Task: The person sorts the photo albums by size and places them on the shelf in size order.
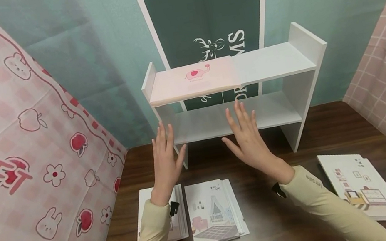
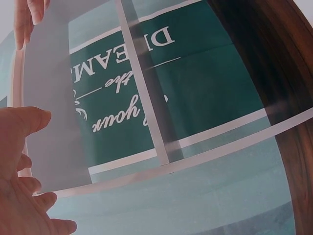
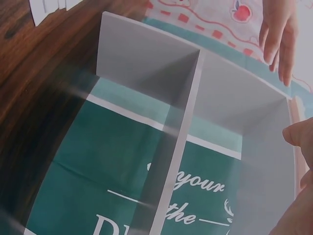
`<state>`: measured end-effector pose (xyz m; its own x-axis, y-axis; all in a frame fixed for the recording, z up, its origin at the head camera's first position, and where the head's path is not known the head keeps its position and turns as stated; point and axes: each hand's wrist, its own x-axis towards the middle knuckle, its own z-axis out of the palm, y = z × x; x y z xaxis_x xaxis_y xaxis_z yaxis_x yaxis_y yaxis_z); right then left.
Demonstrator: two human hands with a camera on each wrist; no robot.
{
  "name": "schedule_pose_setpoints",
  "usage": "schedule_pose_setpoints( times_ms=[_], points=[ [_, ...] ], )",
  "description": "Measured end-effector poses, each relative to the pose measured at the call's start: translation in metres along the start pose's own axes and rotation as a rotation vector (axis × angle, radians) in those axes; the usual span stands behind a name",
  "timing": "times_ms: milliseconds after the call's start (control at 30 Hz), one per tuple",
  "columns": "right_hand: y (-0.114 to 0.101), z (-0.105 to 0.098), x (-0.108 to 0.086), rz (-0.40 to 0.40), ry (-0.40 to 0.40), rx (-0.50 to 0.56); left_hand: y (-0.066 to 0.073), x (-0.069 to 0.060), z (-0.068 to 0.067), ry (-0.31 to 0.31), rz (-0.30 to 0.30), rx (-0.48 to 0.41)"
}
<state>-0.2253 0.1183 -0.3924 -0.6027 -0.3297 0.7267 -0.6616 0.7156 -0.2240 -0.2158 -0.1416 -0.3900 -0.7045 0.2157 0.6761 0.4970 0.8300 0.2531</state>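
The left hand and right hand hang open, holding nothing, before the white shelf, the pink mat (elephant and all) lying across its top left; I'd guess it's being straightened, next needing a light touch along its front edge.

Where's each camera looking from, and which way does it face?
Head: head-worn, facing forward and down at white shelf and booklets; left grip, right grip and sleeves show.
Left wrist: worn there, facing the shelf; left grip lower left, right grip's fingers upper left.
Right wrist: worn there, facing the shelf; right grip lower right, left grip's fingers upper right.
Both wrist views share the shelf and dark green panel.
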Motion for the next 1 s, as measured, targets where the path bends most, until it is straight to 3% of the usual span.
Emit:
schedule_pose_setpoints(
  times_ms=[333, 1000],
  points=[
    [-0.005, 0.004, -0.005, 0.009, -0.023, 0.022, 0.003, -0.004, -0.004, -0.004, -0.016, -0.053],
    [-0.005, 0.009, -0.014, 0.033, -0.044, 0.023, 0.001, -0.013, 0.0, 0.008, -0.001, -0.042]
  ],
)
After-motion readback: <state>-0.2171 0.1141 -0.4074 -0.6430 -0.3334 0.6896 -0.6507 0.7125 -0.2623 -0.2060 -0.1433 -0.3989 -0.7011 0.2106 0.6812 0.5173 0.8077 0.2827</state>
